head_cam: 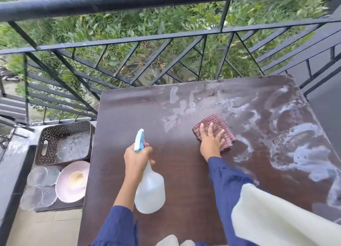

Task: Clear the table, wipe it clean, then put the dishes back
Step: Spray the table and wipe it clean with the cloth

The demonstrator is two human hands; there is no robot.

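Cream cloth [276, 218] hangs over the right sleeve right up by the camera and hides the near right corner of the table [184, 181]. Left hand [137, 159] is wrapped round the neck of a white spray bottle [149, 188] with a blue trigger, held above the near middle of the top. Right hand [210, 142] lies flat with its fingers spread, pressing a red checked rag [219, 126] onto the wood just past centre.

Foam streaks [304, 153] cover the right half and the far side. The left half looks dry, so that's the open stretch. The far edge sits close to a black railing [129, 41], and the right edge runs along a dark wall.

Off the left edge, lower down, are a brown perforated basket [55, 135], a pink plate [72, 192] with a small yellowish bowl [77, 178] on it, and some overlapping clear glass plates [38, 175], all just beside the table.
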